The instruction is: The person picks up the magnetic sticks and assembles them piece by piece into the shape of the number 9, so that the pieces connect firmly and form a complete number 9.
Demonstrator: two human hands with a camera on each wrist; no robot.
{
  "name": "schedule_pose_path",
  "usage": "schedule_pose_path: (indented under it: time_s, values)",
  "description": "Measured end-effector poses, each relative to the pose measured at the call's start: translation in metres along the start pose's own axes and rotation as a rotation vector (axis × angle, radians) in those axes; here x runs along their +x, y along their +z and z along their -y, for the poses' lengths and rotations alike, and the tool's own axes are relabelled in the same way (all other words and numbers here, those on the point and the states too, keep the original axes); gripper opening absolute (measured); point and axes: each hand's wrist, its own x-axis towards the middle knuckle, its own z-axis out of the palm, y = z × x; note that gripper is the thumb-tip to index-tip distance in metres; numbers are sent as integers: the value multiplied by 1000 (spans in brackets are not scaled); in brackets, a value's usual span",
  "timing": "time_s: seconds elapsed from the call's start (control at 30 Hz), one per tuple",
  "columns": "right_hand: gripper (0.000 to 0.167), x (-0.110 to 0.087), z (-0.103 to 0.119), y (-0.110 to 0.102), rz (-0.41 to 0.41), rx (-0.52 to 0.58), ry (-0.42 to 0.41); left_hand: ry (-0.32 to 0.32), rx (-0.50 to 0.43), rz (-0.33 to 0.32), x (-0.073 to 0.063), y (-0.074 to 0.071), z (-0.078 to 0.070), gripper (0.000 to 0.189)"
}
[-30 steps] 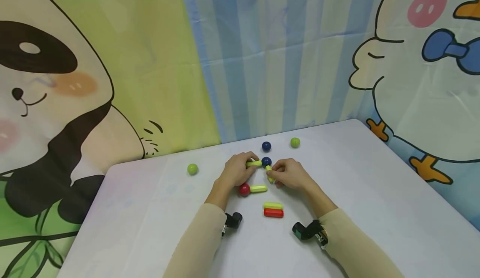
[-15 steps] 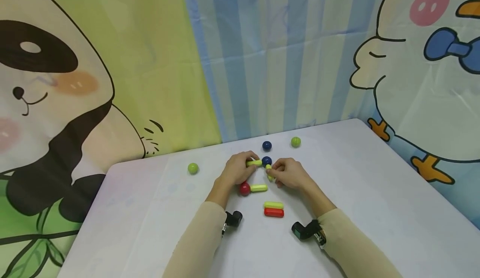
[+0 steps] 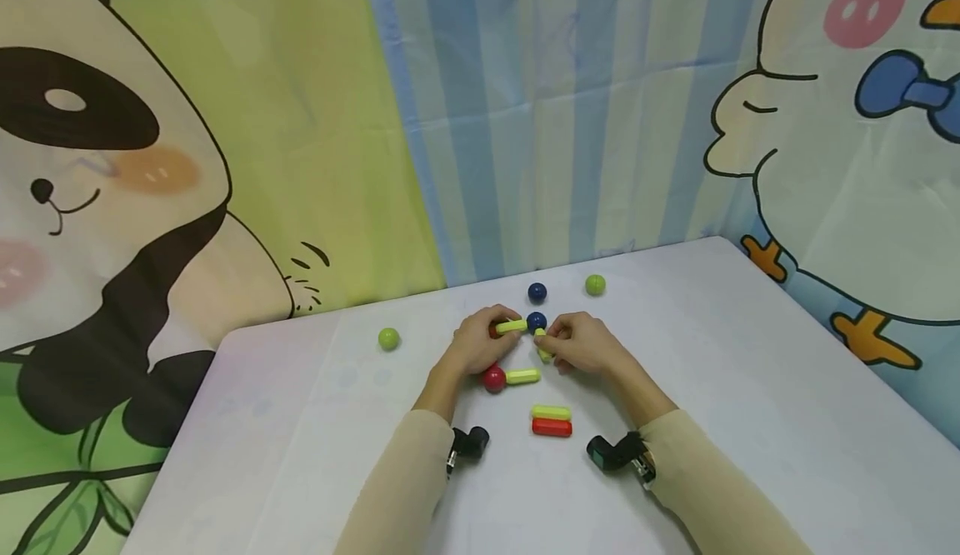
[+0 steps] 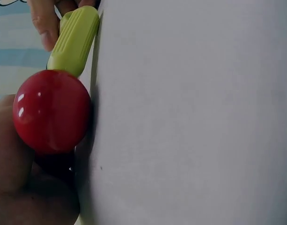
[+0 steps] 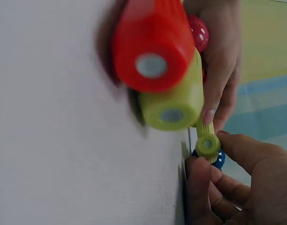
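My left hand [image 3: 476,342] holds a yellow-green magnetic rod [image 3: 512,326] between thumb and fingers. A bit of red shows at the rod's near end, mostly covered by the hand. The rod's other end meets a blue ball [image 3: 536,322]. From the right, my right hand [image 3: 587,342] pinches a second yellow-green rod [image 5: 208,144], which also meets that ball and points toward me. Close to the left wrist lies a red ball [image 4: 52,112] joined to another yellow-green rod [image 4: 75,42]. In the left wrist view the gripping fingertips are hidden.
A yellow-green rod [image 3: 551,412] and a red rod [image 3: 551,427] lie side by side nearer me. Farther back on the white table [image 3: 300,455] sit a blue ball [image 3: 537,292] and a green ball [image 3: 595,285]. Another green ball [image 3: 388,338] lies left.
A red bit has come into sight beside my left fingers, at the end of their rod. Both hands stay around the blue ball, and the whole view has shifted slightly.
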Motion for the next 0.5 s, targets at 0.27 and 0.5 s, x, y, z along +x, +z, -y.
schedule_pose_path:
  time_s: [0.27,0.5]
  values:
    - [32,21,-9,-14,-74,28,-22,65,-247,-31,-2,-4,9,34]
    - [45,43,-3,-10,-116,-32,-106,61,-332,-77,-6,-7,15,31]
